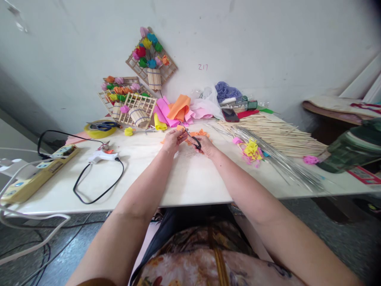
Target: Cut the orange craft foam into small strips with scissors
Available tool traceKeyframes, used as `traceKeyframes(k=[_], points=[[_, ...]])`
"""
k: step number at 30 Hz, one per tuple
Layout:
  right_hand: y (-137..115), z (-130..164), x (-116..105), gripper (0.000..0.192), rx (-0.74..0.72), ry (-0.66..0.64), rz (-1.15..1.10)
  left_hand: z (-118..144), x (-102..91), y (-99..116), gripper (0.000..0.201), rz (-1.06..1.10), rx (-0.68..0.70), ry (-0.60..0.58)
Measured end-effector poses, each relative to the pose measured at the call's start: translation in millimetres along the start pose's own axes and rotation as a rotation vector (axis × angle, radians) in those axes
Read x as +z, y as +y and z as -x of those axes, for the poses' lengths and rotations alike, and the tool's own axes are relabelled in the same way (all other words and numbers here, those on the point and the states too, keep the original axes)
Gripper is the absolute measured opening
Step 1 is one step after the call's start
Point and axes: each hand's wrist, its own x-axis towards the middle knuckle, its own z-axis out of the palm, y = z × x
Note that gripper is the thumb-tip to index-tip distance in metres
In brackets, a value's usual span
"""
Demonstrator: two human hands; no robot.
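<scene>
Gripping a pair of black-handled scissors (192, 139), my right hand (205, 145) has its fingers closed through the loops, the blades pointing up and to the left. My left hand (172, 140) is pinched shut on a small piece of orange paper (180, 134), which it holds right at the scissor blades. Both hands meet over the middle of a pale, white-topped table (190, 178), near its far side. More orange paper scraps (201, 133) lie on the table just behind my hands.

Beyond them sits a heap of folded pink, orange and yellow paper sheets (175, 111). To the left of that stand wooden lattice frames decorated with colourful paper flowers (131, 101), and another such frame (151, 59) leans on the white wall. Far left on the table are a roll of yellow tape (99, 129), a white glue gun with a black cord (102, 155) and a yellowish power strip (38, 172). To my right lies a wide spread of thin wooden sticks (276, 135), with thin metal wires (282, 163) in front of them and a small cluster of yellow and pink paper bits (251, 151). A dark phone (230, 115) rests near the back of the table
</scene>
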Motion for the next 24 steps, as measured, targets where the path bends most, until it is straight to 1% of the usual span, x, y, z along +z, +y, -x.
traceKeyframes(k=[7,13,24], points=[[-6.4,5.0,3.1,0.03,0.002,0.015,0.0,1.0,1.2,-0.4,0.016,0.026,0.006,0.019],[-6.1,3.5,3.2,0.027,0.002,0.016,0.0,-1.3,-0.7,-1.1,0.017,0.017,0.002,0.019],[0.5,-1.8,3.4,0.035,-0.028,0.017,0.007,-2.9,-2.7,-2.0,0.023,0.038,0.012,0.011]])
